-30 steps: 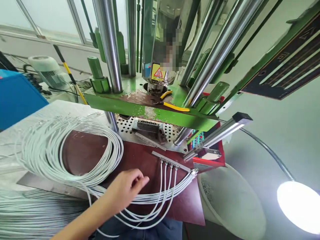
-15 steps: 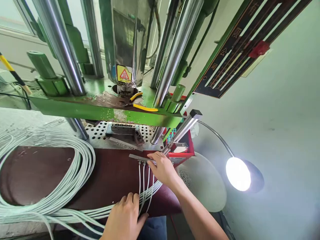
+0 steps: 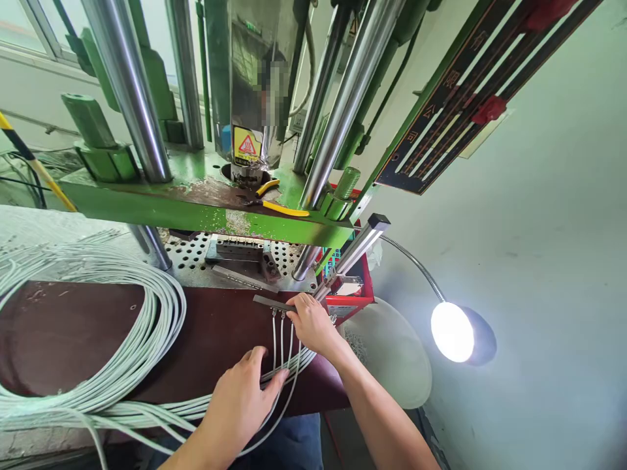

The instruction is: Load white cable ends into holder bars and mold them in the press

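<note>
My right hand (image 3: pixel 313 323) is closed on the right end of a narrow metal bar (image 3: pixel 267 301) at the far edge of the brown board. White cables (image 3: pixel 275 336) with small metal connectors hang from the bar's near side and run toward me. My left hand (image 3: pixel 245 385) is beside these cables, thumb and fingers apart, holding nothing that I can see. A second metal bar (image 3: pixel 240 277) lies just beyond on the perforated plate. Behind it sits a dark mould block (image 3: pixel 240 250) under the green press plate (image 3: pixel 215 219).
A large coil of white cable (image 3: pixel 169 326) covers the left of the brown board (image 3: pixel 215 339). Yellow-handled pliers (image 3: pixel 284 208) lie on the press plate. A red crate (image 3: pixel 362 297), a pale round tub (image 3: pixel 401 352) and a lit lamp (image 3: pixel 451 331) stand at the right.
My left hand has loosened from the cables and opened, thumb spread. My right hand has closed more firmly over the bar's end. The view has shifted slightly.
</note>
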Action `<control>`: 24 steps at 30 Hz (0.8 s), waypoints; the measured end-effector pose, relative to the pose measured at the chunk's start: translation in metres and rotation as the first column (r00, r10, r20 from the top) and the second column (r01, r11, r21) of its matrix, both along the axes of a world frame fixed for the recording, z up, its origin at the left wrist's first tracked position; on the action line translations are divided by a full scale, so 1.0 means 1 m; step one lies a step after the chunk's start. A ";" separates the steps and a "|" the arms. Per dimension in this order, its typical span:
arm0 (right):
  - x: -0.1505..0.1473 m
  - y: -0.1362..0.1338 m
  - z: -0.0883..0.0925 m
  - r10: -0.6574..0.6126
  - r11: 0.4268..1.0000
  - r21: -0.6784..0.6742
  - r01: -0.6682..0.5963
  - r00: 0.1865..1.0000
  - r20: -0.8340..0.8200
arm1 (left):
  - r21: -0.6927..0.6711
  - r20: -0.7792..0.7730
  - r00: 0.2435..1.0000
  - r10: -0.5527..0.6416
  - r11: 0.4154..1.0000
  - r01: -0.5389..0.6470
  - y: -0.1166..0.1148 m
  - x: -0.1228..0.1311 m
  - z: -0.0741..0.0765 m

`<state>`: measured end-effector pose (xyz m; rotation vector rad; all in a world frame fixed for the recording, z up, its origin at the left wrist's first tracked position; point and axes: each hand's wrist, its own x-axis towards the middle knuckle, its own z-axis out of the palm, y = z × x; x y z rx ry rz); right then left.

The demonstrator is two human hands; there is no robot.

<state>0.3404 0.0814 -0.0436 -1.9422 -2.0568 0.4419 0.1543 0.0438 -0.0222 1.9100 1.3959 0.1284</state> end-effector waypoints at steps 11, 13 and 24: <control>-0.013 0.030 0.046 0.159 0.976 0.158 -0.148 0.986 -0.059 | -0.679 0.656 0.602 0.456 0.704 0.207 0.003 0.007 -0.007; -0.020 0.043 0.043 0.190 0.972 0.132 -0.193 0.981 0.036 | -0.708 0.644 0.572 0.508 0.679 0.195 0.008 -0.001 -0.006; -0.066 0.150 0.026 0.215 0.971 0.052 -0.232 0.950 0.225 | -0.698 0.608 0.556 0.567 0.715 0.034 0.116 -0.031 -0.013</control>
